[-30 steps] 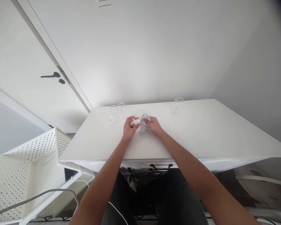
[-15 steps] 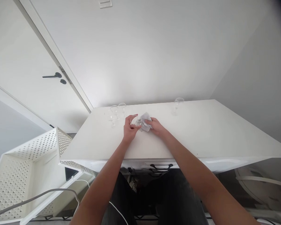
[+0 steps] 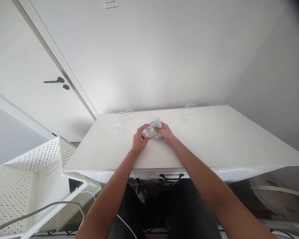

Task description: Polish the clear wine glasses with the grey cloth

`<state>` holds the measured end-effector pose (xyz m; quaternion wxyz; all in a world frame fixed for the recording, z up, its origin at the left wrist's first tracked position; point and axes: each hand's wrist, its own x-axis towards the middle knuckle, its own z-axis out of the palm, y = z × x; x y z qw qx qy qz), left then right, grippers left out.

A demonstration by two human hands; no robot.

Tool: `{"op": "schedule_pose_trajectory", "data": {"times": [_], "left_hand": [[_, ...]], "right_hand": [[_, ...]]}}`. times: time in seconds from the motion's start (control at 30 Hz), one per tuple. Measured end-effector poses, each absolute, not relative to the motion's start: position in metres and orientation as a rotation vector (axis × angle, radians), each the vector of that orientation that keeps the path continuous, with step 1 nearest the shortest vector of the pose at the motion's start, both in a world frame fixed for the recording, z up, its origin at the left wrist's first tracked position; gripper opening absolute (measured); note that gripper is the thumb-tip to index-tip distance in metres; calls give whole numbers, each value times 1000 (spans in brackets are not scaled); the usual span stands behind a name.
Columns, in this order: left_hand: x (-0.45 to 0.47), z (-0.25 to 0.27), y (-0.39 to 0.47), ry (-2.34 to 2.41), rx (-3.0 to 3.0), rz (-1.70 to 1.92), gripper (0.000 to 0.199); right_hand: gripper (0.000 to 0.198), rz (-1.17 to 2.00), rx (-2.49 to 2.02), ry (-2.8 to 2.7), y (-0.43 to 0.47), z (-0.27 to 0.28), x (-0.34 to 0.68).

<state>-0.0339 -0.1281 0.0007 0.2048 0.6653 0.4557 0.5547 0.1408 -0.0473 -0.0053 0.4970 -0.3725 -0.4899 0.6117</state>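
Over the middle of the white cabinet top [image 3: 209,142], my left hand [image 3: 139,139] is closed around the bowl of a clear wine glass [image 3: 147,132], its rim tilted toward the left. My right hand [image 3: 165,132] pinches a pale grey cloth [image 3: 157,124], which is bunched against the glass at its stem end and covers that part. Several clear stemmed glasses stand together to the left of my hands, among them one wine glass [image 3: 129,114] near the wall. Farther right, a single wine glass [image 3: 189,111] stands upright near the back edge.
A white perforated cart [image 3: 15,196] with a grey cable [image 3: 40,209] stands at the left. Black drawer handles [image 3: 171,177] stick out below the cabinet's front edge. Behind are a wall [image 3: 149,56] and a white door with a black handle [image 3: 55,80].
The glass has turned in my left hand, so its bowl and rim now show more clearly. My left fingers have closed further around it, and the cloth has shifted slightly.
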Motion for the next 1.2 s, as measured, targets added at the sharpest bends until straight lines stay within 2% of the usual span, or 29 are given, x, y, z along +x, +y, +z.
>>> {"op": "schedule_pose_trajectory", "data": {"times": [0.1,0.33,0.47,0.73,0.9,1.03,1.13,1.2], "left_hand": [[-35,-5,-125,1231,1914,1558,48],[-36,-10,-123,1209,2047,1478,44],[-34,-6,-126,1270,2005,1449,49],[-32,1,-128,1282,1881,1479,51],[-30,10,-131,1404,1727,1486,59],[-32,15,-131,1500,1632,1549,59],[-35,15,-129,1563,1561,1647,57],[-36,16,-128,1584,1523,1693,55]], "right_hand": [[42,1377,-959,-1138,-44,-7,144],[39,1507,-867,-1198,-45,-11,143],[40,1366,-991,-1153,-42,-14,145],[42,1450,-968,-1147,-45,-6,145],[40,1275,-1030,-1252,-47,-2,143],[20,1122,-1123,-1243,-48,-5,146],[7,905,-1172,-1538,-50,-10,147],[9,731,-1049,-1850,-54,-12,146]]}}
